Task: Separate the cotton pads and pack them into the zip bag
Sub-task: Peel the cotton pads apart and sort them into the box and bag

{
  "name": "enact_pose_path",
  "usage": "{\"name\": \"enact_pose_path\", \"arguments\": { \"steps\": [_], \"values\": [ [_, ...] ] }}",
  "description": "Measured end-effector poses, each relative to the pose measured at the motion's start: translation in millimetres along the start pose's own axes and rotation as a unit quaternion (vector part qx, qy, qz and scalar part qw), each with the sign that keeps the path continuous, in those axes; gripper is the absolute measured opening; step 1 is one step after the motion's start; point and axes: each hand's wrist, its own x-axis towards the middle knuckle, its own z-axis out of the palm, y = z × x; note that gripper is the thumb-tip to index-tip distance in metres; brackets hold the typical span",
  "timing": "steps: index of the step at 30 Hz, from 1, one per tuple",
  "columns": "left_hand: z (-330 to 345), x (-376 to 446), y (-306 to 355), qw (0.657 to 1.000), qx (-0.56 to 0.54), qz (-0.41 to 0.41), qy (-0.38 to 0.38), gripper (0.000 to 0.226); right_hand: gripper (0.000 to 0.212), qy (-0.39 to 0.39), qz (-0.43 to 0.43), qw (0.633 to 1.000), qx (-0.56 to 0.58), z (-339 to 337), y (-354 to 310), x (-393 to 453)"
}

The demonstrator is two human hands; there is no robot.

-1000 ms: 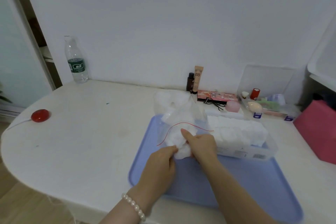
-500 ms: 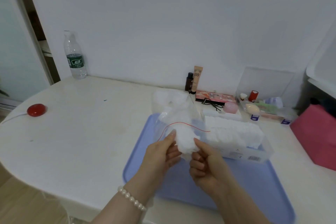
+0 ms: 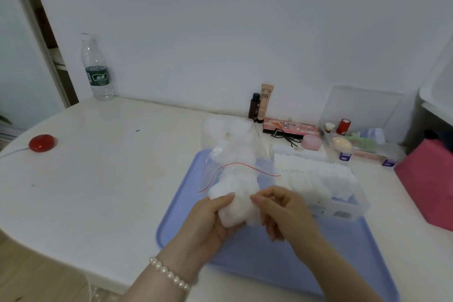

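Note:
Over the blue tray (image 3: 282, 260), my left hand (image 3: 208, 220) cups a clump of white cotton pads (image 3: 236, 211) from below, thumb on top. My right hand (image 3: 284, 213) pinches the clump's right edge with curled fingers. Just behind lies the clear zip bag (image 3: 232, 154) with a red seal line, its mouth facing me and loose white pads inside. To the right, a clear plastic box (image 3: 343, 208) holds a packed row of cotton pads (image 3: 316, 179).
A water bottle (image 3: 96, 68) stands at the far left by the wall, and a red round object (image 3: 41, 142) lies near the table's left edge. Cosmetics (image 3: 263, 103), a palette (image 3: 290, 127) and a clear organiser (image 3: 360, 140) line the back. A pink box (image 3: 429, 179) sits at right.
Both hands drew back from the bag's mouth toward me, bringing a clump of cotton pads out over the tray. The right hand shifted from pushing in the bag to pinching the clump's edge.

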Motion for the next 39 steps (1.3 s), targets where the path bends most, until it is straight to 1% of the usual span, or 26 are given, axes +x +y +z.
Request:
{"name": "enact_pose_path", "arguments": {
  "steps": [2, 3, 4, 6, 8, 10, 13, 15, 17, 18, 19, 21, 23, 25, 30, 33, 35, 37, 39],
  "values": [
    [-5.0, -1.1, 1.4, 0.999, -0.025, -0.010, -0.023, 0.047, 0.009, 0.031, -0.034, 0.998, -0.043, -6.1, -4.2, 8.3],
    [-6.4, -1.4, 2.2, 0.999, -0.034, -0.013, -0.034, 0.046, 0.005, 0.033, -0.041, 0.997, -0.064, -7.0, -5.2, 12.4],
    [-7.4, -2.1, 2.9, 0.998, -0.040, -0.013, -0.045, 0.045, 0.006, 0.026, -0.040, 0.995, -0.083, -6.8, -6.0, 14.9],
    [-8.0, -3.6, 5.0, 0.997, -0.049, -0.008, -0.060, 0.043, 0.015, 0.002, -0.020, 0.995, -0.102, -5.3, -5.8, 18.6],
    [-9.1, -4.9, 7.4, 0.995, -0.056, -0.005, -0.078, 0.043, 0.020, -0.014, 0.002, 0.996, -0.083, -2.7, -4.5, 20.6],
    [-12.0, -4.4, 9.0, 0.994, -0.054, -0.009, -0.091, 0.042, 0.023, -0.029, 0.010, 0.999, -0.018, -1.0, -1.6, 22.1],
    [-17.0, -1.4, 9.9, 0.996, -0.052, -0.011, -0.079, 0.047, 0.019, -0.020, -0.025, 0.998, 0.053, -1.1, 2.9, 21.8],
    [-17.4, 0.3, 9.1, 0.998, -0.030, 0.004, -0.062, 0.046, 0.020, -0.005, -0.064, 0.995, 0.070, -3.5, 4.9, 20.1],
    [-16.8, 2.2, 6.2, 0.999, 0.022, 0.032, -0.029, 0.044, 0.031, -0.002, -0.108, 0.992, 0.066, -6.1, 7.1, 17.8],
    [-16.1, 2.9, 4.6, 0.997, 0.055, 0.047, -0.006, 0.043, 0.031, -0.005, -0.124, 0.990, 0.073, -7.7, 6.8, 16.5],
    [-14.7, 3.4, 3.0, 0.995, 0.085, 0.060, 0.011, 0.042, 0.026, -0.010, -0.135, 0.986, 0.093, -9.7, 5.7, 15.5],
    [-10.9, 4.0, 0.5, 0.989, 0.123, 0.078, 0.026, 0.041, 0.014, -0.018, -0.127, 0.982, 0.139, -13.5, 0.1, 13.4],
    [-7.6, 5.5, -1.3, 0.986, 0.138, 0.091, 0.024, 0.035, 0.009, -0.032, -0.094, 0.982, 0.162, -16.3, -5.3, 11.0],
    [-4.3, 7.6, -3.4, 0.985, 0.142, 0.099, 0.019, 0.025, 0.009, -0.031, -0.066, 0.987, 0.141, -16.3, -5.7, 10.2],
    [1.4, 11.4, -9.3, 0.988, 0.118, 0.098, -0.027, 0.035, 0.016, -0.032, -0.063, 0.992, 0.107, -13.8, -7.5, 7.1],
    [4.2, 9.4, -14.1, 0.987, 0.111, 0.099, -0.053, 0.028, 0.023, -0.039, -0.058, 0.993, 0.090, -17.7, -10.6, 3.6],
    [3.9, 8.4, -15.3, 0.989, 0.100, 0.094, -0.063, 0.025, 0.018, -0.047, -0.059, 0.995, 0.060, -21.8, -11.8, 3.0],
    [2.0, 8.3, -14.6, 0.990, 0.087, 0.093, -0.068, 0.032, 0.011, -0.041, -0.065, 0.997, 0.025, -27.3, -11.9, 4.8],
    [2.1, 6.2, -12.4, 0.991, 0.073, 0.090, -0.070, 0.040, 0.016, -0.014, -0.072, 0.997, -0.010, -34.4, -10.6, 7.3]
  ]
}}
